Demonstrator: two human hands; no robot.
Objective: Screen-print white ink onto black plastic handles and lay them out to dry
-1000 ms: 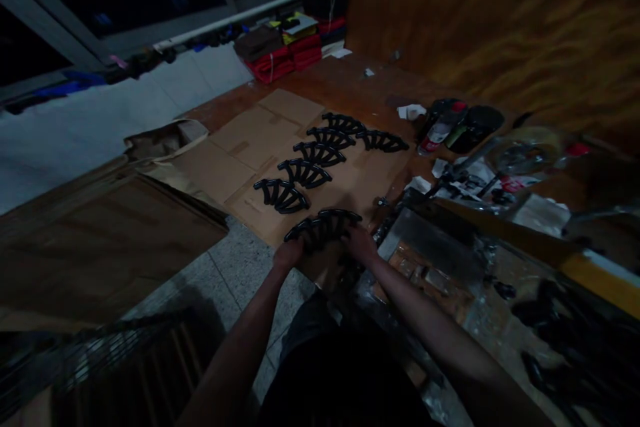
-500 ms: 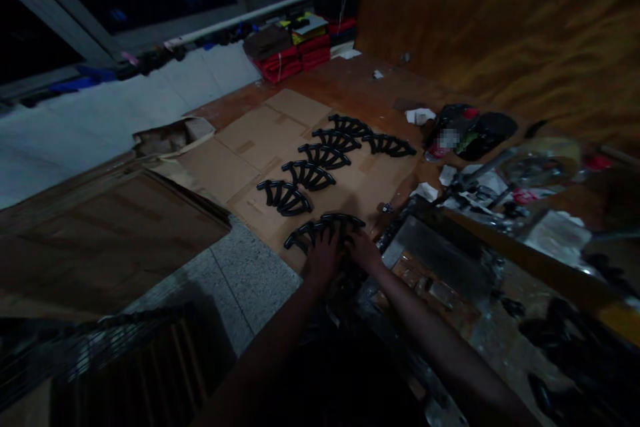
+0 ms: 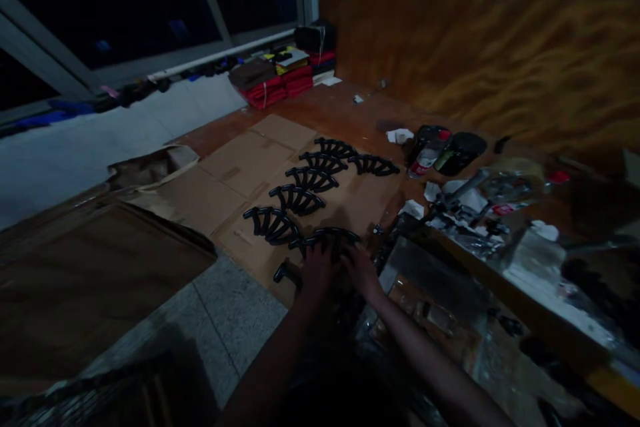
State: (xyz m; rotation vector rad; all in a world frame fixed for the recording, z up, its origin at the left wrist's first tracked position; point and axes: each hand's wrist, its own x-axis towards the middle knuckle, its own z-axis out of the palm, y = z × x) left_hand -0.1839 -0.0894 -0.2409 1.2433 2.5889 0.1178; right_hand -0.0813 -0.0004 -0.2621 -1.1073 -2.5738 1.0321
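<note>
Both hands are over a row of black curved plastic handles [image 3: 336, 233] on a flat cardboard sheet [image 3: 367, 197]. My left hand [image 3: 317, 268] has its fingers bent over the left part of this row. My right hand [image 3: 361, 269] grips the right part, its fingertips partly lost in the dark. One black handle [image 3: 287, 272] lies apart, just left of my left hand. Beyond the hands, more nested rows of the same handles run away in a line, the closest row [image 3: 273, 224] near the held one. The space beneath my palms is hidden.
A folded carton [image 3: 100, 280] stands at left beside the speckled floor [image 3: 215, 313]. To the right are a bottle with a red cap [image 3: 424, 161], crumpled white paper [image 3: 413, 209], a tape roll [image 3: 515, 183] and a dark metal plate [image 3: 440, 267]. Red folded cloth [image 3: 267, 91] is stacked at the back.
The row under my hands has shifted closer to the laid-out rows. A single handle now shows separately at its near left. The view has tilted up and turned slightly right.
</note>
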